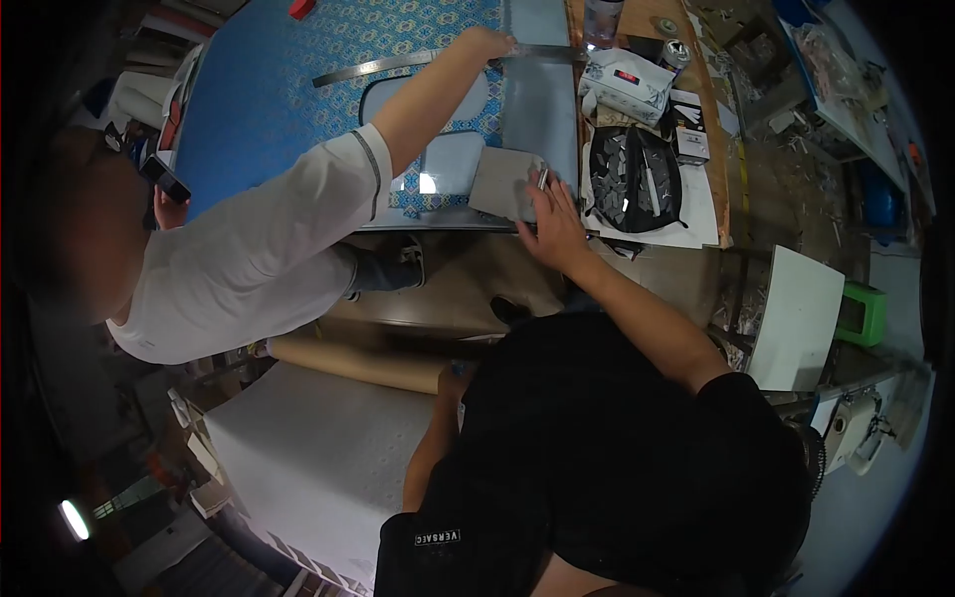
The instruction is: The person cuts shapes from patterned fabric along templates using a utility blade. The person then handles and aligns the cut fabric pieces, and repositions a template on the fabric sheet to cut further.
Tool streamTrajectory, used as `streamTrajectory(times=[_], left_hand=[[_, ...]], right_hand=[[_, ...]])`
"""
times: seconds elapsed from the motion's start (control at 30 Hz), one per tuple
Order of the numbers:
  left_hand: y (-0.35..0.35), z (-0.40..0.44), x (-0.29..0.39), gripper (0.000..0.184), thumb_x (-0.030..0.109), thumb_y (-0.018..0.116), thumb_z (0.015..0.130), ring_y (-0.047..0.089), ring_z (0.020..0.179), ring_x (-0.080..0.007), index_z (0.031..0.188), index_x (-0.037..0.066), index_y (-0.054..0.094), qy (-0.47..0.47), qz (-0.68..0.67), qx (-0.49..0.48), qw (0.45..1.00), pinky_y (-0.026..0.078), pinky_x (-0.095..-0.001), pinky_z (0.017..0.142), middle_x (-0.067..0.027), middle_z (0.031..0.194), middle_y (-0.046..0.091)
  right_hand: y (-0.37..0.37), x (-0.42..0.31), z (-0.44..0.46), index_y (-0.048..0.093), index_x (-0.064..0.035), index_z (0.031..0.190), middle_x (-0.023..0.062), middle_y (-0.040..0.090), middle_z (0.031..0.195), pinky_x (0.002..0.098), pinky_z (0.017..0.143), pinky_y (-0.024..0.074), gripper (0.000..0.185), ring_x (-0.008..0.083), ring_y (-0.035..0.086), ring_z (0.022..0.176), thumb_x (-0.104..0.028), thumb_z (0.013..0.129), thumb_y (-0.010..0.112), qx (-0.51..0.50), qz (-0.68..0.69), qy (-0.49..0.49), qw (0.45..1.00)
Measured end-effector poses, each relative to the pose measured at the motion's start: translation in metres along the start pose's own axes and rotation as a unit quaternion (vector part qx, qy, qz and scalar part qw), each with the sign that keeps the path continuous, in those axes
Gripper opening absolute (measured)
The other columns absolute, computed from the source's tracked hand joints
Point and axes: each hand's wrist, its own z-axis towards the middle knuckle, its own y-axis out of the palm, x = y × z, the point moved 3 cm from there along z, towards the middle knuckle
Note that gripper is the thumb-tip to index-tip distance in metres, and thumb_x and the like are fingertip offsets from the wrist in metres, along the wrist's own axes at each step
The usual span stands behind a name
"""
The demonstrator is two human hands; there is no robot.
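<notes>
My right hand (557, 214) rests at the table's near edge, over the right side of a grey-beige board piece (497, 184). A slim silvery object (543, 178), its kind unclear, stands between the fingers. My left hand (455, 380) hangs low by my waist, beside the roll; its fingers are mostly hidden. Left of the board piece lies a clear, glossy sheet (451, 164) on blue patterned fabric (338, 119). A dark-rimmed panel (383, 99) sits behind it.
A co-worker in a white shirt (259, 239) leans in from the left, one hand (485, 42) on a steel ruler (378, 68), the other with a phone (166, 179). A black pouch of metal pieces (622, 179), tissue pack (627, 85) and can (675, 55) stand right.
</notes>
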Motion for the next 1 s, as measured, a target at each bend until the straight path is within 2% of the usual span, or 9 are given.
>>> streamTrajectory(times=[0.17,0.4,0.5,0.63,0.7,0.83,0.9,0.93,1.0], left_hand=[[0.024,0.011,-0.056,0.063,0.055,0.077,0.080,0.070,0.103,-0.0433,0.109,-0.001,0.071,0.031,0.012,-0.051,0.998,0.055,-0.0477,0.086,-0.0259,0.105,0.073],[0.002,0.010,-0.004,0.063,0.051,0.078,0.081,0.070,0.105,-0.0415,0.116,-0.001,0.069,-0.035,-0.037,-0.024,0.998,0.055,-0.0464,0.088,-0.0243,0.108,0.073],[-0.008,0.013,0.016,0.062,0.047,0.079,0.081,0.069,0.105,-0.0424,0.118,-0.002,0.068,-0.022,-0.102,-0.022,0.994,0.055,-0.0479,0.089,-0.0251,0.108,0.073],[-0.015,0.013,0.037,0.060,0.045,0.079,0.082,0.069,0.104,-0.0424,0.116,-0.002,0.068,-0.009,-0.075,0.008,0.997,0.055,-0.0478,0.089,-0.0244,0.107,0.073],[-0.012,0.010,0.037,0.048,0.040,0.081,0.085,0.073,0.095,-0.0311,0.109,0.000,0.071,-0.016,-0.043,0.037,0.998,0.056,-0.0417,0.086,-0.0189,0.102,0.075],[-0.014,0.004,0.031,0.048,0.041,0.081,0.086,0.073,0.094,-0.0307,0.108,0.000,0.071,-0.036,-0.046,0.022,0.998,0.056,-0.0420,0.084,-0.0194,0.101,0.075],[-0.038,-0.018,0.057,0.050,0.044,0.077,0.087,0.071,0.087,-0.0288,0.102,-0.003,0.069,-0.115,-0.111,-0.032,0.987,0.055,-0.0407,0.079,-0.0199,0.097,0.073],[-0.040,-0.016,0.053,0.050,0.044,0.077,0.087,0.071,0.087,-0.0288,0.102,-0.003,0.069,-0.118,-0.113,-0.027,0.986,0.055,-0.0407,0.079,-0.0199,0.097,0.073],[-0.041,-0.010,0.047,0.042,0.039,0.075,0.089,0.070,0.083,-0.0208,0.099,-0.002,0.069,-0.117,-0.290,0.041,0.949,0.055,-0.0377,0.076,-0.0136,0.093,0.072]], right_hand=[[0.003,0.001,-0.002,0.045,0.0007,0.137,0.0252,0.042,0.155,0.0568,0.122,0.0254,0.060,0.0499,0.034,0.145,-0.021,0.088,0.072,-0.001,0.004,0.003,1.000],[0.005,0.001,-0.001,0.048,0.0005,0.135,0.0240,0.041,0.157,0.0566,0.121,0.0279,0.057,0.0482,0.036,0.145,-0.020,0.088,0.072,0.009,0.002,-0.007,1.000],[0.005,0.004,-0.001,0.048,0.0006,0.135,0.0245,0.042,0.157,0.0565,0.120,0.0285,0.057,0.0484,0.037,0.144,-0.020,0.088,0.072,0.010,-0.014,-0.004,1.000],[0.002,0.007,-0.002,0.047,0.0010,0.135,0.0244,0.042,0.156,0.0567,0.119,0.0297,0.057,0.0495,0.039,0.142,-0.019,0.088,0.072,0.017,-0.024,-0.018,0.999],[0.007,0.002,0.000,0.047,0.0011,0.136,0.0243,0.042,0.156,0.0568,0.119,0.0301,0.057,0.0502,0.040,0.140,-0.018,0.088,0.072,0.024,-0.019,-0.036,0.999],[0.002,0.000,0.003,0.047,0.0009,0.137,0.0237,0.044,0.155,0.0575,0.117,0.0314,0.058,0.0510,0.042,0.136,-0.017,0.088,0.072,0.031,-0.022,-0.046,0.998],[0.003,0.003,0.000,0.046,0.0010,0.138,0.0235,0.044,0.154,0.0575,0.117,0.0319,0.058,0.0511,0.043,0.135,-0.016,0.088,0.072,0.031,-0.022,-0.047,0.998],[0.005,0.007,-0.001,0.047,0.0018,0.137,0.0241,0.044,0.154,0.0579,0.117,0.0316,0.059,0.0504,0.042,0.137,-0.017,0.088,0.072,0.028,-0.028,-0.044,0.998],[0.010,0.005,0.002,0.047,0.0025,0.137,0.0247,0.045,0.154,0.0582,0.118,0.0313,0.059,0.0497,0.041,0.140,-0.018,0.087,0.071,0.022,-0.033,-0.044,0.998]])
